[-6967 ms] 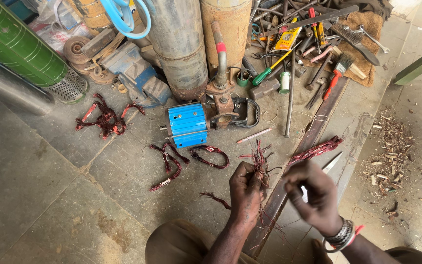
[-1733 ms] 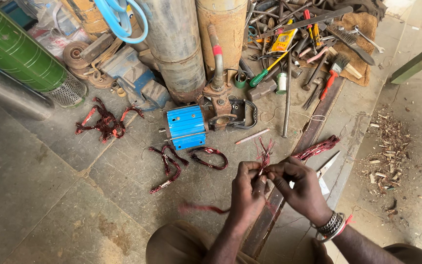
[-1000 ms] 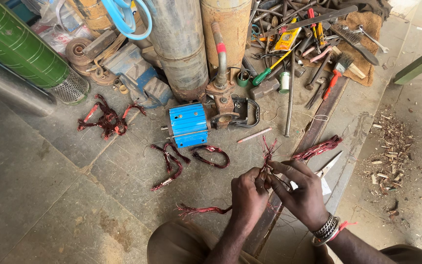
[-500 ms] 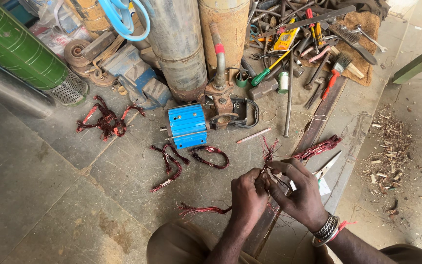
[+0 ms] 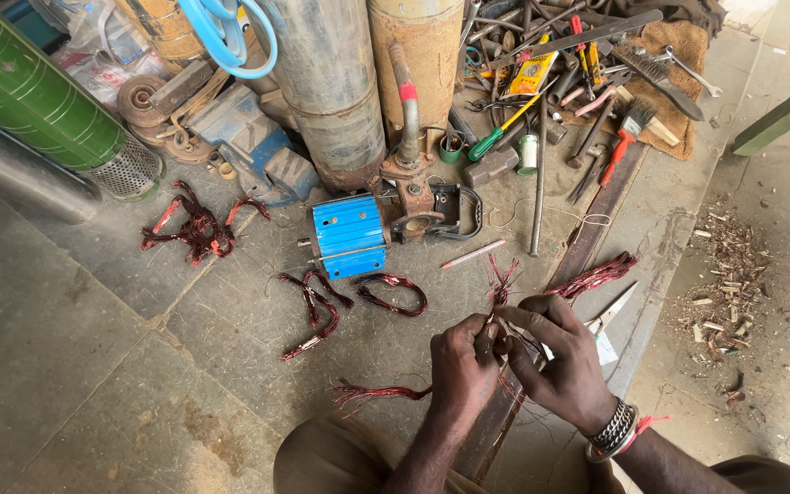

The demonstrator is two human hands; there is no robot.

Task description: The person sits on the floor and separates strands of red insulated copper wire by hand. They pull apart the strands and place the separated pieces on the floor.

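Red copper wire bundle (image 5: 502,279) pinched between both hands (knuckles up), left hand (image 5: 462,363), right hand (image 5: 561,359).

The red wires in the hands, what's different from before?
Earlier the hands were apart. Then the right hand came across to join the left hand, and both now pinch one bundle of red wire between them. A loose strand that lay farther off now trails on the floor by the left wrist. The blue motor, wire coils and tools stayed put.

Grey concrete floor (image 5: 75,384), cracked, daylit; wood chips (image 5: 733,274) at right edge; green beam (image 5: 784,114) upper right.
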